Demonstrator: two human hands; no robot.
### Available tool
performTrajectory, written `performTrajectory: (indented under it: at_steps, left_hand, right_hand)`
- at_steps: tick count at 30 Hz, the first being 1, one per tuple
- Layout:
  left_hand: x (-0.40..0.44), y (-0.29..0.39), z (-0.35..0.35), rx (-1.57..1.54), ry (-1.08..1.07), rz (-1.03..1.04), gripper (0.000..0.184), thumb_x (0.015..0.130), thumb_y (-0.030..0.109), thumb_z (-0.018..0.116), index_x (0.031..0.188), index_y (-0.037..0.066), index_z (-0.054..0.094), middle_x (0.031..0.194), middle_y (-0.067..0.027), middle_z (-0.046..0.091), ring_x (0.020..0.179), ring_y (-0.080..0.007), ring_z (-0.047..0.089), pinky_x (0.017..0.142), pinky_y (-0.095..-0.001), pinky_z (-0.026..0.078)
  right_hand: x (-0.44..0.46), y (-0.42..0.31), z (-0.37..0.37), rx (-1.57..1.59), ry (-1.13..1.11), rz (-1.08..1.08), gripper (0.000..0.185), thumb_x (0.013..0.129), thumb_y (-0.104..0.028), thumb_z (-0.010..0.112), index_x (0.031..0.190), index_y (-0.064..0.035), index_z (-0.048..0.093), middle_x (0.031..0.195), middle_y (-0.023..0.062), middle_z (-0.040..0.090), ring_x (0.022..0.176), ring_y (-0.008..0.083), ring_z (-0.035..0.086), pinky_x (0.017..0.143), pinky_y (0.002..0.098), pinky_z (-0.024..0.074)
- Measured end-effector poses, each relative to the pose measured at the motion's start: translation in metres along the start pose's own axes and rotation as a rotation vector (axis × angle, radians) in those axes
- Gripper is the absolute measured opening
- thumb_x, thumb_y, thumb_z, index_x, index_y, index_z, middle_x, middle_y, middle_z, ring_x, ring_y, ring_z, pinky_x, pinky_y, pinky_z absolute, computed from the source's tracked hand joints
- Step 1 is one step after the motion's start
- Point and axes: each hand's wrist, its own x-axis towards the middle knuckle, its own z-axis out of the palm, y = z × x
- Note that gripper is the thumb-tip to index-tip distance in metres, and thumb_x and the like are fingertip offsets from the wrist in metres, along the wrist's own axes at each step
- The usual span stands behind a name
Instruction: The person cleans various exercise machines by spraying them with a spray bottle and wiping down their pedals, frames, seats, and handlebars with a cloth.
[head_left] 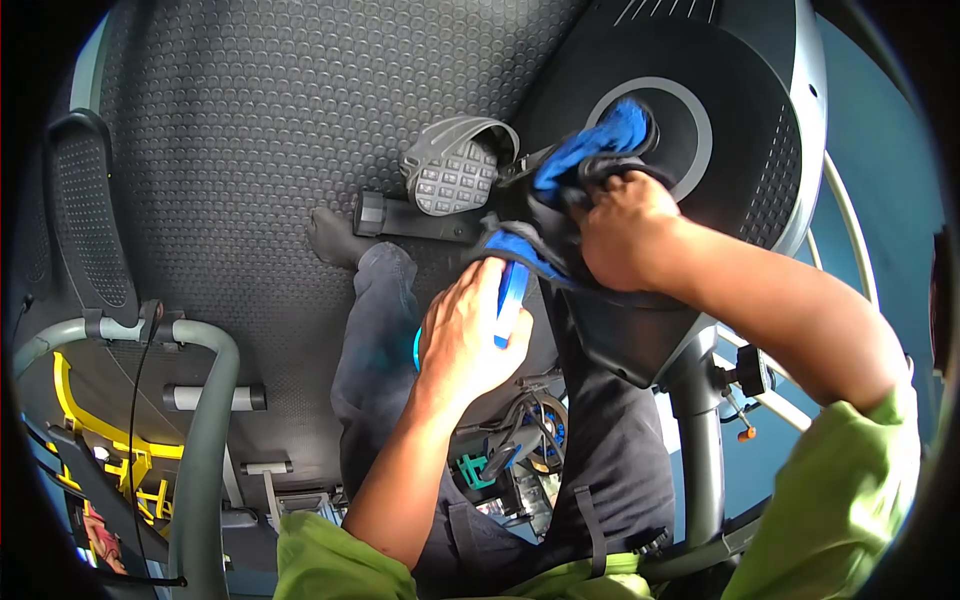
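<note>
1. Your dark-socked foot [340, 238]: one, on the textured floor mat [260, 110].
2. Grey pedal [455, 185]: one, strapped, left of the machine.
3. Your left grip [463, 325]: closed on a flat blue piece [511, 298], perhaps part of the cloth.
4. Blue-and-black cloth [580, 155]: one, bunched, spanning your hands.
5. Your right grip [630, 228]: fingers curled into the cloth, closed on it.
6. Black housing [745, 125]: behind the cloth; contact uncertain.
7. Progress: cloth taken up and brought to the housing; handling seems under way. Left: releasing or setting down the cloth; the remaining amount of work cannot be told.
</note>
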Motion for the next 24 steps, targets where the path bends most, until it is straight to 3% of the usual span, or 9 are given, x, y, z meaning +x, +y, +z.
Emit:
performTrajectory:
  at_steps: [4,7,8,11,13,15,17,21,24]
  left_hand:
    - [-0.005,-0.006,0.005,-0.057,-0.022,-0.037,0.039,0.077,0.012,0.063,0.114,0.002,0.054,0.095,-0.0192,0.063,0.085,-0.0385,0.065,0.077,-0.0465,0.052]
    - [-0.007,-0.003,0.0,-0.044,-0.032,-0.056,0.04,0.077,0.012,0.062,0.116,0.002,0.054,0.097,-0.0188,0.064,0.085,-0.0386,0.065,0.078,-0.046,0.052]
    - [-0.008,-0.004,-0.001,-0.044,-0.032,-0.062,0.04,0.077,0.012,0.062,0.116,0.002,0.054,0.097,-0.0188,0.064,0.085,-0.0386,0.065,0.078,-0.046,0.052]
    - [-0.005,-0.001,-0.002,-0.059,-0.026,-0.037,0.04,0.077,0.012,0.062,0.115,0.002,0.054,0.098,-0.019,0.064,0.086,-0.0404,0.064,0.078,-0.0465,0.052]
    - [-0.003,-0.002,-0.002,-0.074,0.006,0.006,0.04,0.077,0.012,0.062,0.116,0.002,0.054,0.098,-0.0195,0.064,0.088,-0.0411,0.064,0.079,-0.0465,0.052]
    - [-0.002,-0.003,-0.003,-0.06,-0.004,-0.001,0.041,0.077,0.012,0.062,0.116,0.001,0.054,0.099,-0.0198,0.064,0.089,-0.041,0.064,0.08,-0.0461,0.052]
    - [-0.001,-0.004,-0.004,-0.078,-0.025,-0.033,0.042,0.078,0.012,0.062,0.117,0.001,0.054,0.102,-0.0205,0.064,0.092,-0.0404,0.064,0.081,-0.0457,0.052]
    - [-0.003,-0.007,-0.004,-0.029,0.0,-0.018,0.043,0.078,0.013,0.062,0.118,0.0,0.055,0.101,-0.0206,0.064,0.092,-0.0401,0.064,0.083,-0.0457,0.051]
    - [-0.001,-0.005,-0.007,-0.04,-0.018,-0.046,0.043,0.078,0.014,0.062,0.119,0.0,0.054,0.102,-0.0207,0.064,0.092,-0.0402,0.064,0.083,-0.0458,0.051]
  right_hand:
    - [0.017,0.012,-0.023,0.082,-0.146,0.057,0.044,0.095,-0.023,0.048,0.13,-0.0003,0.06,0.136,0.015,0.059,0.122,0.0292,0.058,0.102,0.0468,0.0424]
    - [-0.013,0.037,-0.081,-0.094,-0.328,0.129,0.029,0.086,-0.023,0.058,0.099,-0.0062,0.076,0.106,0.0126,0.073,0.095,0.0277,0.071,0.078,0.0418,0.0565]
    - [-0.027,0.057,-0.077,-0.033,-0.058,0.303,0.02,0.075,-0.021,0.065,0.081,-0.0049,0.075,0.082,0.0175,0.073,0.078,0.0263,0.073,0.069,0.0388,0.0573]
    - [-0.001,0.168,-0.044,0.112,0.074,0.424,0.022,0.072,-0.018,0.064,0.086,-0.0027,0.072,0.072,0.0167,0.069,0.067,0.0272,0.071,0.057,0.04,0.0564]
    - [0.025,0.164,-0.041,0.154,0.25,0.51,0.033,0.075,-0.025,0.063,0.102,-0.0086,0.07,0.089,0.0158,0.072,0.081,0.0279,0.072,0.068,0.0422,0.0563]
    - [0.072,0.146,-0.01,-0.029,0.06,0.288,0.044,0.081,-0.04,0.059,0.118,-0.0172,0.064,0.124,0.0139,0.061,0.118,0.0303,0.058,0.095,0.0494,0.0453]
    - [0.094,0.141,-0.005,0.341,0.083,-0.201,0.037,0.08,-0.036,0.062,0.11,-0.0146,0.067,0.114,0.0106,0.067,0.113,0.0305,0.062,0.096,0.0482,0.0463]
    - [0.115,0.176,-0.014,-0.011,0.009,-0.051,0.041,0.08,-0.04,0.067,0.108,-0.0108,0.071,0.106,0.0141,0.071,0.11,0.0287,0.063,0.097,0.0388,0.046]
    - [0.124,0.146,-0.032,0.351,-0.284,-0.124,0.052,0.08,-0.05,0.068,0.114,-0.01,0.071,0.116,0.0148,0.069,0.112,0.0302,0.061,0.099,0.039,0.0438]
